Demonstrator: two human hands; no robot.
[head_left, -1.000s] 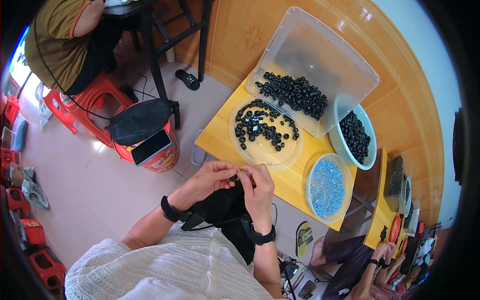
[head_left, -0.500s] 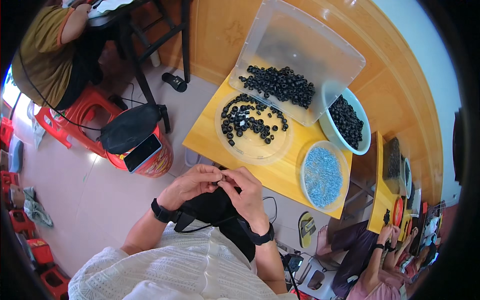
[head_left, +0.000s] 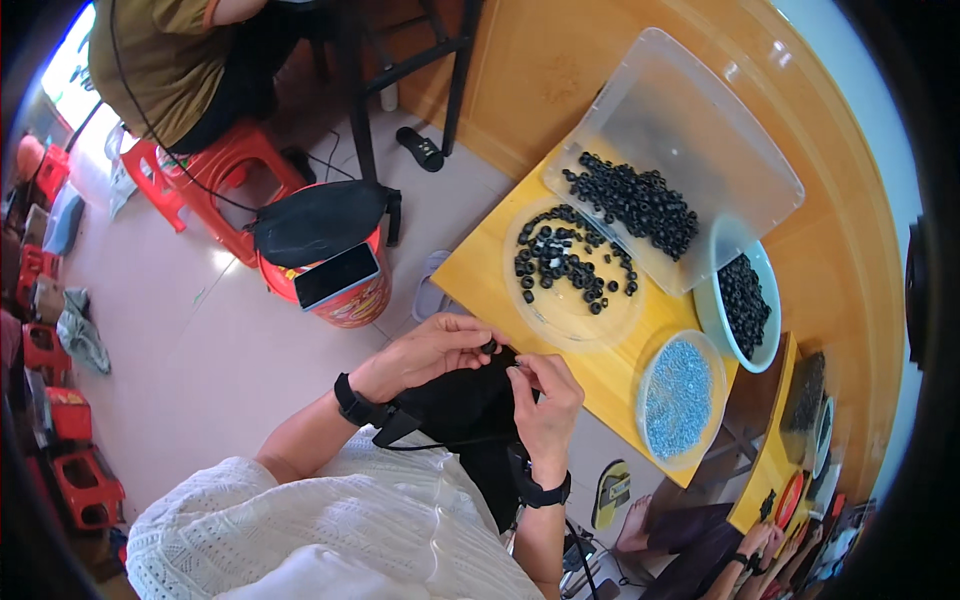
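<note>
My left hand [head_left: 430, 355] pinches a small black ring-shaped part [head_left: 489, 346] between thumb and fingertips. A short distance to its right, my right hand [head_left: 547, 405] is closed in a pinch; what lies between its fingertips is too small to make out. Both hands hover above my dark lap, just off the near edge of the yellow table [head_left: 480, 265]. Closest to them on the table is a round clear plastic lid [head_left: 565, 325], with many black ring-shaped parts [head_left: 577, 272] and a few whitish bits scattered over it.
Behind the lid, a tilted clear bin [head_left: 700, 110] holds a heap of black parts. A pale blue bowl [head_left: 765, 275] contains more. Tiny light-blue pieces [head_left: 680, 400] fill a clear bowl. To the left, a phone [head_left: 338, 276] and black pouch [head_left: 320, 220] rest on a red bucket [head_left: 355, 305]. Other people sit nearby.
My hands have drawn apart from where they met, and the black part now shows in my left fingertips. The view has shifted, so the table sits farther right in the picture.
</note>
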